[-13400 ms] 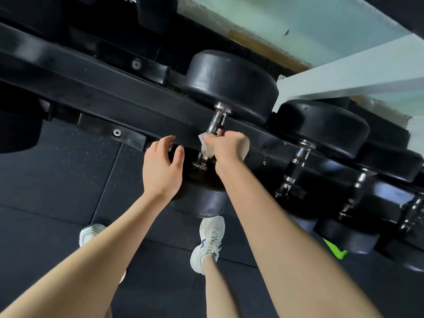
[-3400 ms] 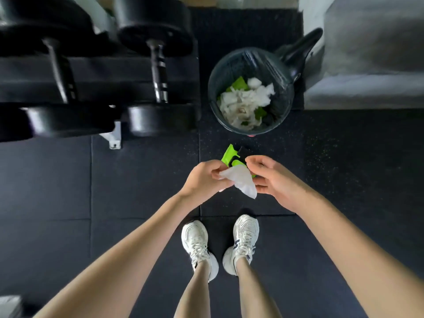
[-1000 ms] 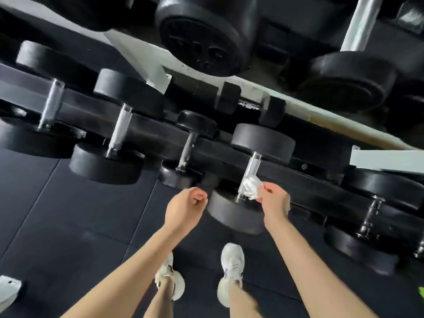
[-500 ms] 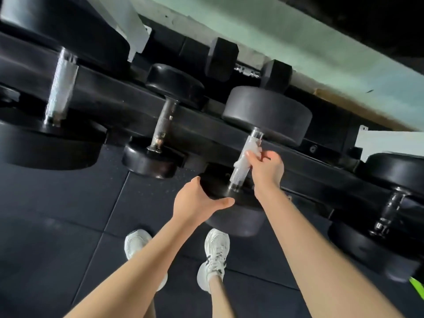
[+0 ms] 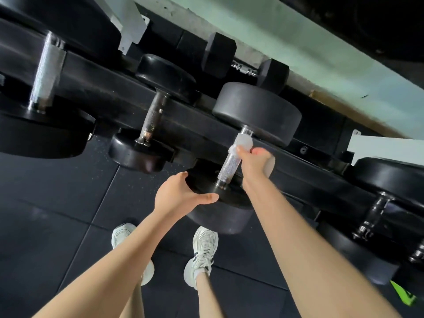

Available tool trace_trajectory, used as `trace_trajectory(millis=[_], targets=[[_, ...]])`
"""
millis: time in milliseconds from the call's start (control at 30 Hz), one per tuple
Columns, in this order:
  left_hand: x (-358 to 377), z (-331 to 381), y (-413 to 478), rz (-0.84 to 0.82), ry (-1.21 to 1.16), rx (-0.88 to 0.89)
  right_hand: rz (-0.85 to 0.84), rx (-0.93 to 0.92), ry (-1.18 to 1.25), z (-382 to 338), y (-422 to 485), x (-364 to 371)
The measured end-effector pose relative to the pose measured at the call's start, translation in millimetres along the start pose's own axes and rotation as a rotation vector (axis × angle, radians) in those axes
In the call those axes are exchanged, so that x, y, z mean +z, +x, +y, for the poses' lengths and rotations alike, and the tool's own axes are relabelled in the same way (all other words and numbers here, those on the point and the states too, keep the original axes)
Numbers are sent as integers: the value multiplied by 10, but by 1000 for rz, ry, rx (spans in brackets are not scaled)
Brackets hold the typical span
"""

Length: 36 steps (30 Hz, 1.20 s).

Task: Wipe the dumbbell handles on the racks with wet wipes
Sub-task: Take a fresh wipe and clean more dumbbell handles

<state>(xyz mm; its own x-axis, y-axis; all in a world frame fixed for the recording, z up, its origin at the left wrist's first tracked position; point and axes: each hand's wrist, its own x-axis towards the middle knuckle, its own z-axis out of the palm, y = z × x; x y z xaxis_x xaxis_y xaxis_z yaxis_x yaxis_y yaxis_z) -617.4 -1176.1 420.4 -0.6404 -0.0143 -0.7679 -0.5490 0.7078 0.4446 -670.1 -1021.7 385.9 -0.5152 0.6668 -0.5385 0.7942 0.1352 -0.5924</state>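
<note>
Dark rubber floor [image 5: 57,203] runs under the rack [image 5: 103,92], where the right hand [image 5: 254,164] curls its fingers round a limp wet wipe [image 5: 243,141] high on the stiff knurled handle [image 5: 229,167] of a likely heavy dumbbell [image 5: 257,111], left hand [image 5: 176,193] open against its near head [image 5: 220,216], right fingertips hidden behind the handle.

Black dumbbell heads [image 5: 257,111], silver knurled handle [image 5: 228,167] (white wipe [image 5: 243,142]), dark floor [image 5: 57,203].

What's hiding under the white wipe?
The wet wipe wraps the top of the dumbbell handle, pinched by the right hand. The metal beneath it is covered.
</note>
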Motion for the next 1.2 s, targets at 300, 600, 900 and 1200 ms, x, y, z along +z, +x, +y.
trace_trajectory(millis=[300,600,900,1200], targets=[[6,-3,50,1,37,28,-165,113,-96,-113,-74,-109],[84,-129,101,23,38,60,-189,129,-106,351,-174,-136],[94,-142,132,23,52,47,-32,-400,-278,144,-12,-324],[81,-136,126,8,43,32,-192,11,-336,290,-123,-102]])
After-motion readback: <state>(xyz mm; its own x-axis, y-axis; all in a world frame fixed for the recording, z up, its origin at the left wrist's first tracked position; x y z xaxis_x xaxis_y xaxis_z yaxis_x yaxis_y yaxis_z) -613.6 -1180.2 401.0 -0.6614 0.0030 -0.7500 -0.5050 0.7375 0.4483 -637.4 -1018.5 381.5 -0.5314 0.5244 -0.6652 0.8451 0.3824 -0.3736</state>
